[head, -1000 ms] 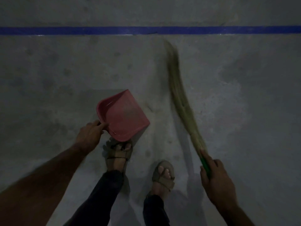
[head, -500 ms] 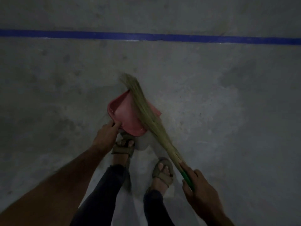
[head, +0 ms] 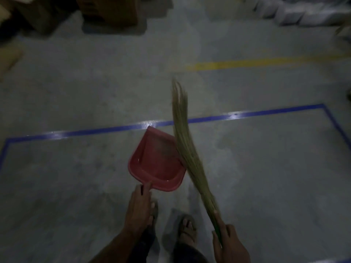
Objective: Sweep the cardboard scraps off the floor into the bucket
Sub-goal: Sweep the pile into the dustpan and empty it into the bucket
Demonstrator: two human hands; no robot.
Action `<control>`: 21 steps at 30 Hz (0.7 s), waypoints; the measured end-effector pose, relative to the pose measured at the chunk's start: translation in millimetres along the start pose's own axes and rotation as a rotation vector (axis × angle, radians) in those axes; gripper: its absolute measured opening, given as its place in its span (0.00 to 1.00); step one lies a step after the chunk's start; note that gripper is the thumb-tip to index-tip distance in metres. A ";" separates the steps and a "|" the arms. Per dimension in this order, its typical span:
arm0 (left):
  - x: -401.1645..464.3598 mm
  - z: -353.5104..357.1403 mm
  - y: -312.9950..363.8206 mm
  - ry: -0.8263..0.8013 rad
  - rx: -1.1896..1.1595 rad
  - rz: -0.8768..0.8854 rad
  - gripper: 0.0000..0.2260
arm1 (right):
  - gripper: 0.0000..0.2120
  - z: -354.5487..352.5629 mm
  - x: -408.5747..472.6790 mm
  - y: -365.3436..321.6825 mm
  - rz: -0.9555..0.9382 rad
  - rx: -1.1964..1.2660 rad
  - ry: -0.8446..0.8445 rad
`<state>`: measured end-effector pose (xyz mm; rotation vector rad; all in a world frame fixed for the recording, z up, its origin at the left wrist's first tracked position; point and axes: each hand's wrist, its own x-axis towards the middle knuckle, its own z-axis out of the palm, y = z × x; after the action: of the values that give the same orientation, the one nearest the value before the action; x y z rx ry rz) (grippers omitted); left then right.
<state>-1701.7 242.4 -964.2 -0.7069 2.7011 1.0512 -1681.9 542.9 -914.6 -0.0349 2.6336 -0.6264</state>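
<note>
My left hand [head: 139, 209] grips the handle of a red dustpan [head: 156, 164], which is held in front of my feet with its open edge pointing away. My right hand [head: 228, 245] holds the green handle of a straw broom [head: 187, 147]. The bristles reach up and left along the pan's right side, tips past the blue line. The light is dim and I can make out no cardboard scraps on the floor or in the pan. No bucket is in view.
A blue tape line [head: 95, 130] frames the concrete floor around me, with a yellow line [head: 247, 63] beyond it. Brown cardboard boxes [head: 112, 12] stand at the far left and centre, pale wrapped stacks [head: 296, 10] at the far right. My sandalled feet [head: 187, 230] are below.
My view has lifted, bringing the boxes and yellow line into sight. The dustpan has been raised and turned more upright, and the broom has moved from across the pan to its right side.
</note>
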 end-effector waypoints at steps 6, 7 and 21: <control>-37.5 -75.4 56.8 0.185 0.167 0.245 0.18 | 0.40 -60.2 -64.3 -62.5 -0.009 -0.079 0.235; -43.2 -88.8 62.3 0.205 0.185 0.284 0.18 | 0.42 -63.9 -77.7 -69.9 -0.010 -0.080 0.270; -137.8 -212.3 8.1 0.022 0.266 0.702 0.17 | 0.39 17.2 -315.9 -190.8 0.369 0.013 0.504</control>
<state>-1579.9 156.1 -759.6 0.3071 3.0894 0.7475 -1402.3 402.6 -718.0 0.6801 2.9904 -0.5772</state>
